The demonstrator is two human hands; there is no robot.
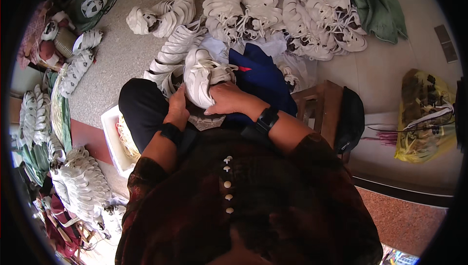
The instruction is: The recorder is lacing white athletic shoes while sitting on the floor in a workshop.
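A white shoe upper (197,74) with pale laces is held over my lap. My right hand (229,100) grips it from the right, fingers reaching into its opening and the thumb along its lower edge. My left hand (177,107) is closed at its left lower edge, thumb upward; its other fingers are partly hidden. Just beyond, a nested row of white uppers (175,46) runs up and away, close to the held one. Dark blue cloth (261,70) lies over my right leg, beside the shoe upper.
Bundles of white uppers (243,7) and another heap (324,16) lie on the floor ahead, near green sacks (375,7). More stacks (80,179) are at left, by a white box (114,131) of pale strands. A wooden stool (321,106) and yellow bag (424,119) stand right.
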